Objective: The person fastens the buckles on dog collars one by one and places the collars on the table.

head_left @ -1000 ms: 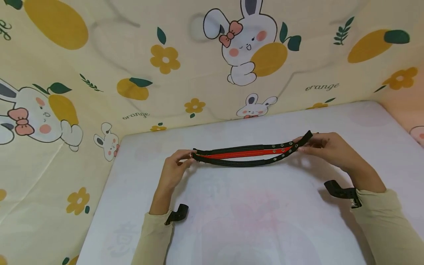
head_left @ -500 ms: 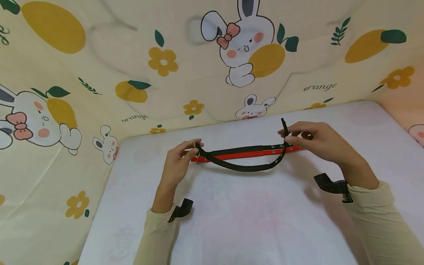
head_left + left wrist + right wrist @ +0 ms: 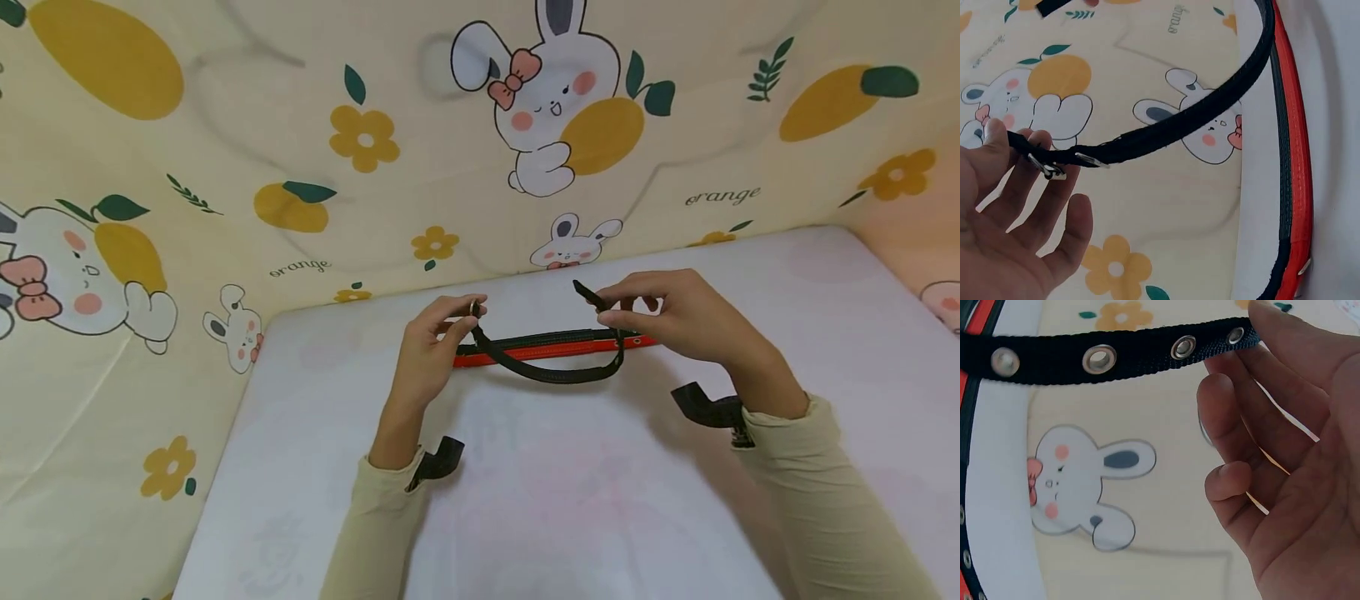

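On the white table [image 3: 525, 500], the red strap [image 3: 555, 351] and a second black strap [image 3: 555, 339] lay side by side; a second earlier both hands had gripped all three. Now only the lifted black strap [image 3: 562, 377] was held, so the work seemed narrowed to that one. The left hand [image 3: 431, 350] and right hand [image 3: 675, 317] had drawn nearer, and it sagged between them. Left fingers [image 3: 1079, 219] pinched its end just beside the buckle [image 3: 1050, 170]; right fingers [image 3: 1216, 400] pinched near its tip, by the metal eyelets [image 3: 1099, 350].
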{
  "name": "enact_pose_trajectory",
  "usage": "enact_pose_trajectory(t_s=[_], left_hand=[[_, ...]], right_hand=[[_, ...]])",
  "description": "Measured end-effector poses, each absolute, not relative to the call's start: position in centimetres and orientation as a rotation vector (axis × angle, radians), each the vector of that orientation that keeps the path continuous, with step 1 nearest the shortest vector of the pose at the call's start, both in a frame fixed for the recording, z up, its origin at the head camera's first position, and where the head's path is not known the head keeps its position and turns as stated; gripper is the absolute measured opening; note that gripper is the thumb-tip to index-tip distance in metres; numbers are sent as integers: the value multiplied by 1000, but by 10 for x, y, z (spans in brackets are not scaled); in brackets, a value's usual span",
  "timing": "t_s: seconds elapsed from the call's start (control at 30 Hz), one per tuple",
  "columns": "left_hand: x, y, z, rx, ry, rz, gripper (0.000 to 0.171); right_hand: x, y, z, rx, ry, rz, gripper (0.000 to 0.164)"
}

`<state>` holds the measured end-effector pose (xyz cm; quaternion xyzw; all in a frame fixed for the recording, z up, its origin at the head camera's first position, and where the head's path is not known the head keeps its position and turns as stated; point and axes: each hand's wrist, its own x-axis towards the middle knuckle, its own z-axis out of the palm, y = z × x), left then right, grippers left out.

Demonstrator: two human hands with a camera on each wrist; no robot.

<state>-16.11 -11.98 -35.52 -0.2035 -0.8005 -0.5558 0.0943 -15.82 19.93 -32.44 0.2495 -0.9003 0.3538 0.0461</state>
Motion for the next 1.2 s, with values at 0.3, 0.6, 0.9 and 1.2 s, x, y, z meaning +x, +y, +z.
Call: enact_pose_trajectory(t_s=[0.3,0.6,0.9,1.2], left_hand=[[-159,-118,-360,-570,-2375,-1654,27],[-155,-113,-355,-620,-2374,-1638,29],[-151,-108,-354,-557,-2393,-1671,31],[-150,-101,-355,-597,-2346,-1737,27]], right_hand=[[-159,178,-323,875,-2715,1101,25],[-159,160,-323,862,-2743,1174,19],[-161,157,-327,903,-2751,1160,22],[-158,155,-326,932,-2742,1161,26]])
